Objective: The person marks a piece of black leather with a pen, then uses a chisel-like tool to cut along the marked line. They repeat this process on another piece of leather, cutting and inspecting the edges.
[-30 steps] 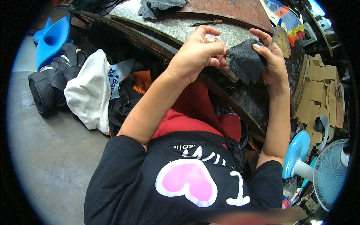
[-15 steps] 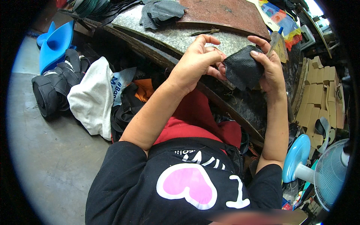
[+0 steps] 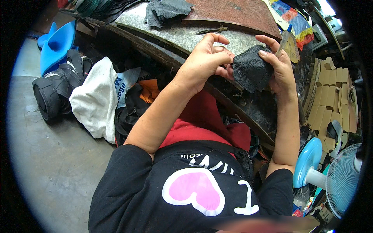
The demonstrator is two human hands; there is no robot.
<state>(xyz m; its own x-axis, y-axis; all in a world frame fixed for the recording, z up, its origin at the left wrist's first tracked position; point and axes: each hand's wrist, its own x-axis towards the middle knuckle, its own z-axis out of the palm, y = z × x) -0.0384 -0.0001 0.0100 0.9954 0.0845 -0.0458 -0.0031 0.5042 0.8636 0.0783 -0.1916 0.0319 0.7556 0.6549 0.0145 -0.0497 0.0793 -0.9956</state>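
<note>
A piece of black grained leather (image 3: pixel 253 69) with a wavy edge is held up between my hands, over the near edge of the worktable. My right hand (image 3: pixel 280 70) grips its right side, thumb on top and the other fingers mostly behind it; the index finger sticks up. At the left edge of the leather my left hand (image 3: pixel 208 64) pinches with thumb and fingertips. Whether a small thing sits in that pinch as well, I cannot make out. Beyond my left hand, more dark leather pieces (image 3: pixel 167 12) lie on a pale stone slab (image 3: pixel 136 18).
Beside the slab lies a reddish-brown board (image 3: pixel 237 13). Just past my right hand is a yellowish, blue-tipped object (image 3: pixel 288 44). Stacked cardboard pieces (image 3: pixel 330 97) and a fan (image 3: pixel 344 178) stand to the right. A white cloth (image 3: pixel 93 101) and a blue chair (image 3: pixel 58 46) are at the left.
The leather piece has tilted slightly and its upper edge sits a little higher. Both hands keep their hold, with only a small shift of the fingers.
</note>
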